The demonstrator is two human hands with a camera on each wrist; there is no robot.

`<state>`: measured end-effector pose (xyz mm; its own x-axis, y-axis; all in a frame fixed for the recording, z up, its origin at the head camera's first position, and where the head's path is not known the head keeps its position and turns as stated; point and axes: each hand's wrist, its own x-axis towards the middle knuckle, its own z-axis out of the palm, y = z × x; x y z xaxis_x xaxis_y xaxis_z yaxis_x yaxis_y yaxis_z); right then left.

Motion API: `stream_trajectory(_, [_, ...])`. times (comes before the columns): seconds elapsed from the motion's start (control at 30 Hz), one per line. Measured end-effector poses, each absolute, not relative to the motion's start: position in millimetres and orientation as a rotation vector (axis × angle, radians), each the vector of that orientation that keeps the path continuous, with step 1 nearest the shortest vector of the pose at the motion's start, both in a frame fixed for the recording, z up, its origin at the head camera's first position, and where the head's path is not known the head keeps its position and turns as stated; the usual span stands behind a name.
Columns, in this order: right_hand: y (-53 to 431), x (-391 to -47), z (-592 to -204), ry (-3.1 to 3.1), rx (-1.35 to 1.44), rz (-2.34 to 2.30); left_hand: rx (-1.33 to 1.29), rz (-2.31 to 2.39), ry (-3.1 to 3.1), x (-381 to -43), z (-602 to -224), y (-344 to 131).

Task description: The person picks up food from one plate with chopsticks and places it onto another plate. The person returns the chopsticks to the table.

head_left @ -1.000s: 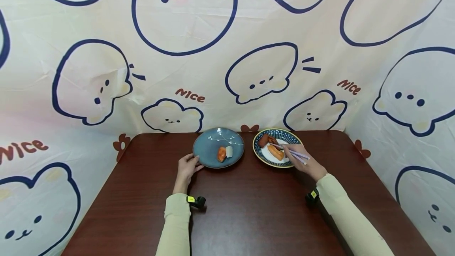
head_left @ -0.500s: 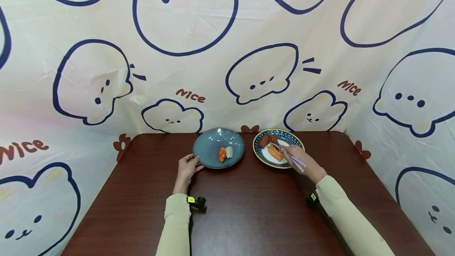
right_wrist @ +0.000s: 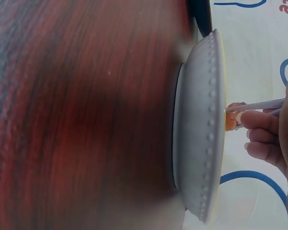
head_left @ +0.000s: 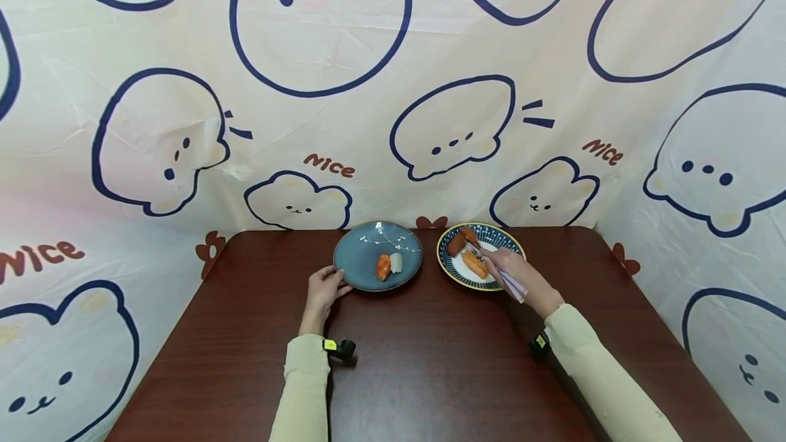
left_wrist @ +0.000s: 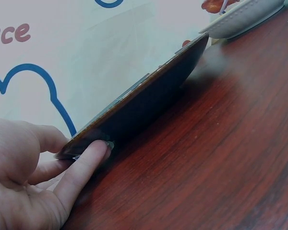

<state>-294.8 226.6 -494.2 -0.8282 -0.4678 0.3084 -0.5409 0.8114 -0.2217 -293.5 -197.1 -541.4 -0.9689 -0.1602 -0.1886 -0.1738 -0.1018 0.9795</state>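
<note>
Two bare hands work at two plates on a dark red-brown, wood-grained table (head_left: pixel 393 360). The left hand (head_left: pixel 323 287) pinches the rim of a round, glossy blue-grey plate (head_left: pixel 357 266); the head view shows fingers at the edge, while the left wrist view reveals one digit (left_wrist: pixel 84 170) pressed beneath, against the dark underside. To the right of those fingertips, plain only from the head, an oblong orange food piece (head_left: pixel 383 267) and a stubby whitish piece (head_left: pixel 396 262) lie side by side. The right hand (head_left: pixel 518 275) grips slim, pale-purple chopsticks (head_left: pixel 514 287), fingers curled around them, over a round, blue-and-white patterned plate with a yellow rim (head_left: pixel 493 233). Just beyond its fingertips, the sticks reach a glossy orange-brown piece (head_left: pixel 470 234); whether they clamp it cannot be told. The head view adds a darker brown chunk (head_left: pixel 456 244) farther left of the fingers and a long golden piece (head_left: pixel 475 264) just beside them. Both wrist views expose that plate's white, bead-dotted outer wall (right_wrist: pixel 199 120), below the right fingers.
</note>
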Motion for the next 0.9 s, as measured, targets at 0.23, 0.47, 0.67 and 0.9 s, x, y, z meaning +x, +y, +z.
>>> stream_trajectory(0.23, [223.0,-295.0,-492.1,-2.653,0.873,0.368,-0.378,2.273,2.100,-292.0,-540.3,-198.2])
stream_trajectory(0.47, [219.8,-295.6,-490.2,-2.536,0.963,0.306,-0.384,2.284,2.104,-292.7,-540.9,-197.9])
stream_trajectory(0.67, [215.3,-296.1,-487.4,-2.472,1.025,0.298,-0.386,2.287,2.110,-292.6,-542.2,-198.4])
stream_trajectory(0.9, [211.2,-296.4,-484.6,-2.424,1.068,0.328,-0.400,2.276,2.122,-294.1,-542.8,-198.1])
